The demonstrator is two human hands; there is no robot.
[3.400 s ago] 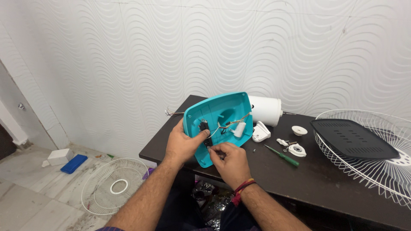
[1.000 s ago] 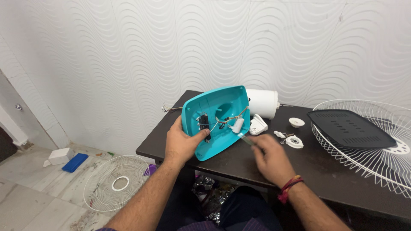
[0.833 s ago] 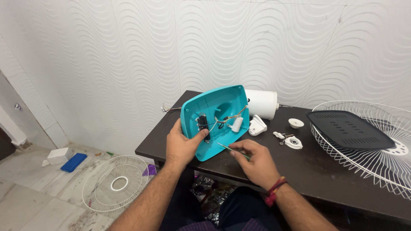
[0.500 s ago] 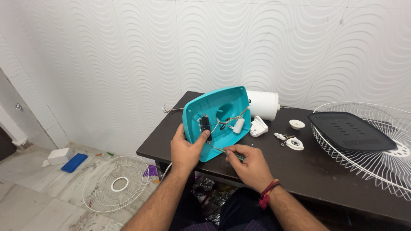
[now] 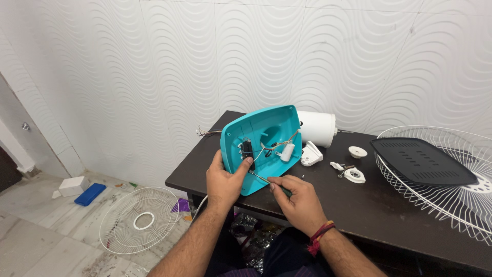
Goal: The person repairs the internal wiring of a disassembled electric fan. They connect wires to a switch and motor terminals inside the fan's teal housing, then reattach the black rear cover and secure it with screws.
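Note:
A turquoise plastic fan base cover (image 5: 266, 133) stands tilted on its edge on the dark table (image 5: 389, 215), hollow side towards me. Inside it are a black switch block (image 5: 247, 150), a white part (image 5: 287, 152) and thin wires. My left hand (image 5: 224, 179) grips the cover's lower left edge, thumb on the switch block. My right hand (image 5: 300, 201) holds a green-handled screwdriver (image 5: 266, 180) whose metal tip points into the cover near the switch block.
A white cylindrical motor housing (image 5: 318, 128) lies behind the cover. Small white parts (image 5: 353, 174) and a white bracket (image 5: 310, 154) lie on the table. A wire fan guard (image 5: 451, 190) with a black panel (image 5: 423, 161) is at right. Another guard (image 5: 139, 220) lies on the floor.
My right hand left the cover, reached right to the table, took the screwdriver and came back to the cover. The left hand kept its grip on the cover throughout.

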